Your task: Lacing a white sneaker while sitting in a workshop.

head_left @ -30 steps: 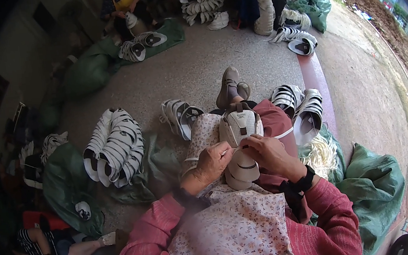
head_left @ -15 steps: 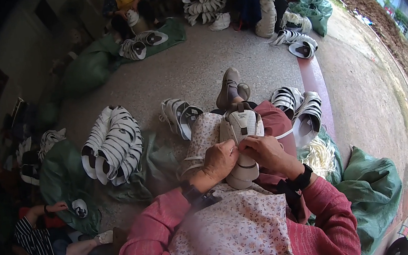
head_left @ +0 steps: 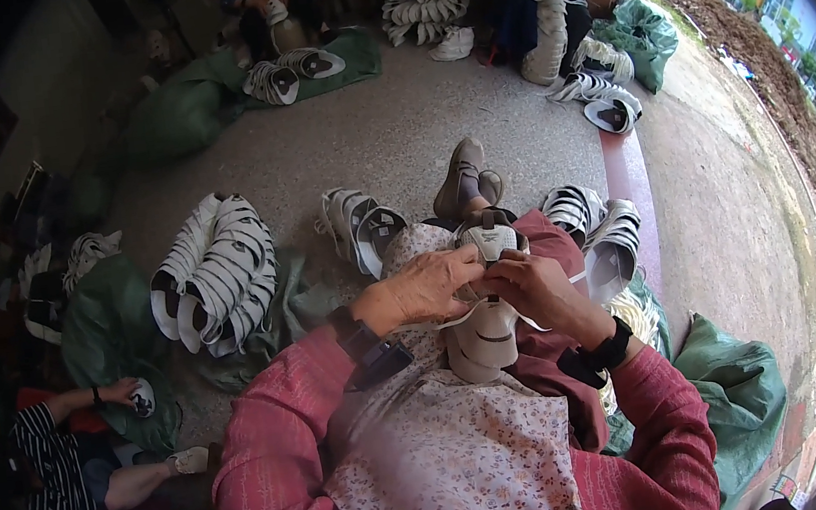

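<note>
A light beige and white shoe upper [head_left: 482, 347] lies on my lap, its perforated tongue [head_left: 489, 238] pointing away from me. Across its throat, my left hand [head_left: 427, 288] bends its fingers inward over the lacing area. My right hand [head_left: 538, 289] is pinched closed close beside it, the fingertips of both hands nearly meeting. A thin white shoelace [head_left: 534, 323] comes out beneath the right hand, and another strand runs out to the left under the left hand. The fingertips' exact grip on the lace is partly hidden by the hands.
Stacked shoe uppers [head_left: 214, 277] stand on the floor at left, with smaller stacks [head_left: 360, 230] ahead and others [head_left: 613, 247] beside my right knee. White laces [head_left: 637, 320] and a green sack [head_left: 729, 380] lie at right. Co-workers sit at far left and the back, one [head_left: 68, 455] in stripes.
My hands have shifted up the shoe toward the tongue, and the left hand now spreads over it. White lace strands have come into sight on both sides. The whole view has tilted slightly.
</note>
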The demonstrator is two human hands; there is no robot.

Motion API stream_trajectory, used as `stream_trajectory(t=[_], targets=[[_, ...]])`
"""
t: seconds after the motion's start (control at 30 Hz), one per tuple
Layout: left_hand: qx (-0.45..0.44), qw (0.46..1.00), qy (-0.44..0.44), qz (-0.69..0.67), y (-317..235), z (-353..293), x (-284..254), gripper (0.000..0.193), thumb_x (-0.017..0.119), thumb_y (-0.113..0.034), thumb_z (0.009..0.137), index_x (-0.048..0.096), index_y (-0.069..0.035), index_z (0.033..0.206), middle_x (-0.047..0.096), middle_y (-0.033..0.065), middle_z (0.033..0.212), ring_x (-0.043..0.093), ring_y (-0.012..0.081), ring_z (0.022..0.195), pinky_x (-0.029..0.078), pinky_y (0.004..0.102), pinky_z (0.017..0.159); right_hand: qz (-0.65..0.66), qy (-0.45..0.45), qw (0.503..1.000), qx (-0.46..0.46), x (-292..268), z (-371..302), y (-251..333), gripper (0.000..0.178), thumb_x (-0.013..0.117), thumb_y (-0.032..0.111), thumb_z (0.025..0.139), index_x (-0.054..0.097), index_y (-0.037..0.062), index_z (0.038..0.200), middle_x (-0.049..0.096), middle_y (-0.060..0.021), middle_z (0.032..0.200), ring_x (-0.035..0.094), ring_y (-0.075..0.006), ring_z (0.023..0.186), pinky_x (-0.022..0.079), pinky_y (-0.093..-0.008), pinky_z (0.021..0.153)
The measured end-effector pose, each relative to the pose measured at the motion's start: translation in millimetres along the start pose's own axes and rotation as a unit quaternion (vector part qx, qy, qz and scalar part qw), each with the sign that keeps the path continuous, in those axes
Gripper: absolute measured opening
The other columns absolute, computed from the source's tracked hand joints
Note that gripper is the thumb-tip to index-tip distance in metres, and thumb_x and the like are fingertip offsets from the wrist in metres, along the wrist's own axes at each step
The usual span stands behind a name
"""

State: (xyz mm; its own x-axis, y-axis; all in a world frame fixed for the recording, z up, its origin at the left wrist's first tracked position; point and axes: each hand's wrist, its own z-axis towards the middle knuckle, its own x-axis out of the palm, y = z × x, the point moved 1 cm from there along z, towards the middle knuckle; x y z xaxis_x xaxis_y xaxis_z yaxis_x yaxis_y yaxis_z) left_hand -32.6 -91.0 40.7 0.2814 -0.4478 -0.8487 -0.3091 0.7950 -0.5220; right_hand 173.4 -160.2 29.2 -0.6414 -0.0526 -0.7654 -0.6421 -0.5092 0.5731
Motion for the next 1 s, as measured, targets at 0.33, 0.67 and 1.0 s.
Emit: stream_trajectory(t=[0.33, 0.67, 1.0], targets=[[-0.001, 0.988, -0.012, -0.152, 27, -5, 20, 0.028, 0.079, -0.008, 0.071, 0.054, -0.004, 0.083, 0.05, 0.0092, 0.096, 0.058, 0.0258, 0.09, 0.048, 0.0361, 0.078, 0.023, 0.157, 0.987, 0.005, 2, 26, -8, 0.012, 0.068, 0.02, 0.087, 0.069, 0.0157, 0.098, 0.063, -0.0055, 0.102, 0.066, -0.0288, 0.09, 0.052, -0.0409, 0.075], [0.017, 0.977, -0.074, -0.199, 25, -8, 25, 0.022, 0.073, -0.007, 0.072, 0.052, -0.002, 0.074, 0.049, 0.0097, 0.088, 0.056, 0.0257, 0.082, 0.046, 0.0344, 0.071, -0.033, 0.317, 0.945, 0.073, 0, 52, 2, 0.013, 0.064, 0.025, 0.089, 0.07, 0.0166, 0.097, 0.064, -0.0056, 0.104, 0.066, -0.0272, 0.097, 0.051, -0.0389, 0.079], [-0.014, 0.974, -0.053, -0.221, 25, -8, 25, 0.023, 0.077, -0.005, 0.073, 0.054, -0.003, 0.073, 0.05, 0.0079, 0.092, 0.057, 0.023, 0.09, 0.047, 0.0331, 0.08, -0.005, 0.074, 0.997, 0.028, 19, 28, -10, 0.012, 0.061, 0.016, 0.087, 0.071, 0.0085, 0.089, 0.069, -0.01, 0.079, 0.069, -0.0275, 0.077, 0.053, -0.0385, 0.071]])
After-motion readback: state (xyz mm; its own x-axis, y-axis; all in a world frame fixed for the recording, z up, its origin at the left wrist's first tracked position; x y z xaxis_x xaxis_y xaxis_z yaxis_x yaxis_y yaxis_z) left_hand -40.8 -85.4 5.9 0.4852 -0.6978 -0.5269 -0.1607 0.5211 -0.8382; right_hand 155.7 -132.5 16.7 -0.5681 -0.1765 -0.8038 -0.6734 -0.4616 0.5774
